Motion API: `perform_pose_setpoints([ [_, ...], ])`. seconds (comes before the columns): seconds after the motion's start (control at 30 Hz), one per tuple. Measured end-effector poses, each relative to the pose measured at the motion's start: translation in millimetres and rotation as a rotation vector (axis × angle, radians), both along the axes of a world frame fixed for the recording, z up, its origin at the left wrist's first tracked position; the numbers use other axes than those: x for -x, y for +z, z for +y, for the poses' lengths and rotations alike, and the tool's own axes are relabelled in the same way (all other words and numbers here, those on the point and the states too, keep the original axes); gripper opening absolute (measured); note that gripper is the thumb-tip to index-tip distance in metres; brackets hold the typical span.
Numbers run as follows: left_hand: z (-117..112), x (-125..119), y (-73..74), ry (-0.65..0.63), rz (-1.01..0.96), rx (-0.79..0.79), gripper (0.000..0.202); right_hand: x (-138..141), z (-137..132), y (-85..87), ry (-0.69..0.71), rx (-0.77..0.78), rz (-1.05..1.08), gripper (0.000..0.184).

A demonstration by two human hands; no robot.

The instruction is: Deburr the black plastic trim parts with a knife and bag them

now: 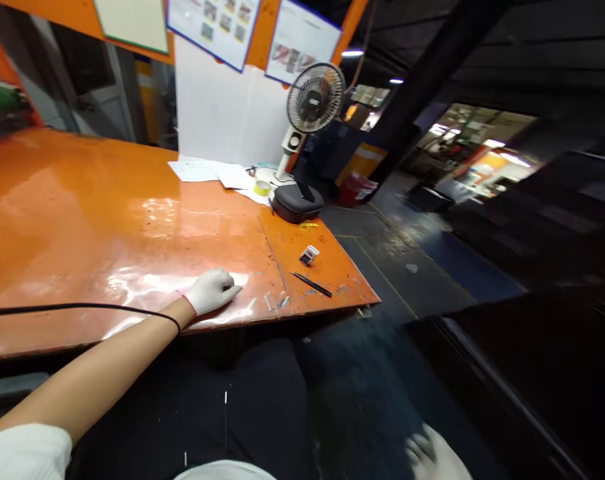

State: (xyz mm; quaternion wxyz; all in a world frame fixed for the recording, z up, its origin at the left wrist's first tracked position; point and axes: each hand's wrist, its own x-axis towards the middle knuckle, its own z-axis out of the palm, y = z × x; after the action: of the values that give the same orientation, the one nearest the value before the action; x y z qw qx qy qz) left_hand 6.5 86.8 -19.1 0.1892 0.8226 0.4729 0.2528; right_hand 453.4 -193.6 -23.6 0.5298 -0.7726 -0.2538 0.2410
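Note:
My left hand (212, 291), in a white knitted glove with a red cuff edge, rests on the orange tabletop (82, 200) near its front edge. Its thumb stands a little apart from the bent fingers, and no object shows in it. Close to its right lie small scraps (275, 301) and a black pen (311, 285). At the bottom right, my right hand (437, 457), also white-gloved, hangs low over the dark floor, away from the table. Its fingers are loosely curled and apart, with nothing seen in them; the frame's edge cuts it off.
A thin black cable (82, 305) crosses my left forearm. Towards the back right stand a small fan (315, 100), a black zip case (295, 203), yellow tape (262, 188) and papers (197, 170). A small white box (309, 255) lies beyond the pen. Dark floor (377, 267) borders the table's right edge.

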Motion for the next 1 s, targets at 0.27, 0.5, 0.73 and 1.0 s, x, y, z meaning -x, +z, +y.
perform_pose_setpoints([
  [0.27,7,-6,22.7,0.178,-0.199,0.253,0.06,199,240,8.7,0.619,-0.169,0.345,0.044],
  [0.5,96,-1,55.6,0.43,-0.642,0.386,0.043,349,394,17.0,0.934,-0.224,0.727,0.047],
  [0.73,117,11,20.8,0.467,-0.529,0.121,0.051,364,430,-19.5,1.092,-0.244,0.822,0.042],
  [1.0,124,4,12.7,0.417,-0.544,-0.002,0.053,353,433,-15.2,1.188,-0.299,0.897,0.044],
])
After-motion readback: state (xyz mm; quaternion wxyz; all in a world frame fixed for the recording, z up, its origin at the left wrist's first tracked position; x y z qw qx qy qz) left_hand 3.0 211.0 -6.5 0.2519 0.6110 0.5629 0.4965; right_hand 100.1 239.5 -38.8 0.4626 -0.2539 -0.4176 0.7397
